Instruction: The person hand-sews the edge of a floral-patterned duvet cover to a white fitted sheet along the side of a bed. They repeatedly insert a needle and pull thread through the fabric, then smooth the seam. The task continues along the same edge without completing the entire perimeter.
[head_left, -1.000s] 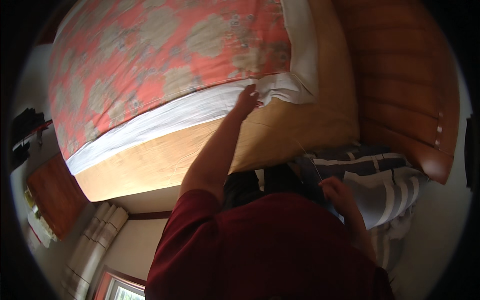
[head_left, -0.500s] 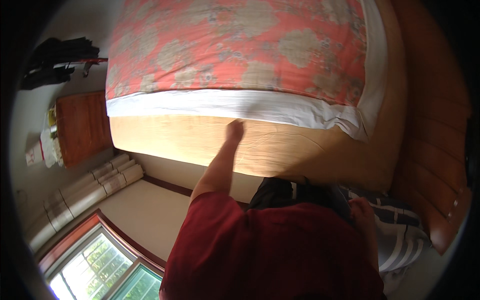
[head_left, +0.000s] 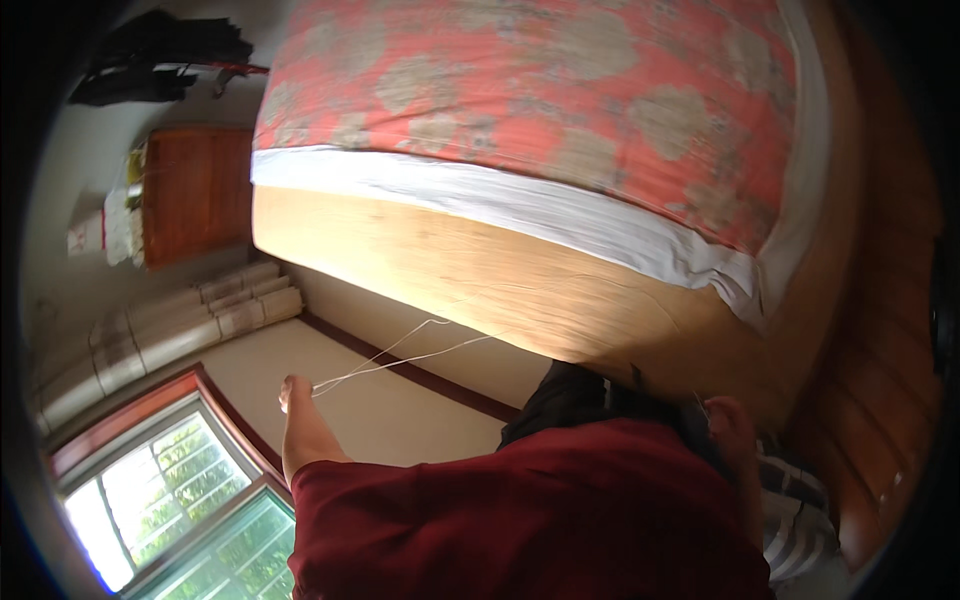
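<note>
My left hand [head_left: 295, 393] is closed on a thin white cord [head_left: 400, 362], stretched out beside the window wall. Two strands run from it to the edge of the tan mattress [head_left: 340, 232], and a faint line of cord carries on across the mattress side. Close to my body, my right hand [head_left: 732, 428] is closed; a thin line of the cord reaches its fingers. A white sheet [head_left: 480, 190] and a red floral cover [head_left: 540, 90] lie on top of the mattress.
To the left are a window [head_left: 170, 500], a folded pale curtain or blind [head_left: 170, 335], a wooden cabinet [head_left: 195, 195] and dark hanging clothes [head_left: 165, 50]. Wooden flooring [head_left: 885, 400] lies at right, with striped grey fabric [head_left: 800, 515] beside me.
My left hand has swung left and back from the mattress side toward the window, drawing the cord out. My right hand stays near my body. The view has turned slightly.
</note>
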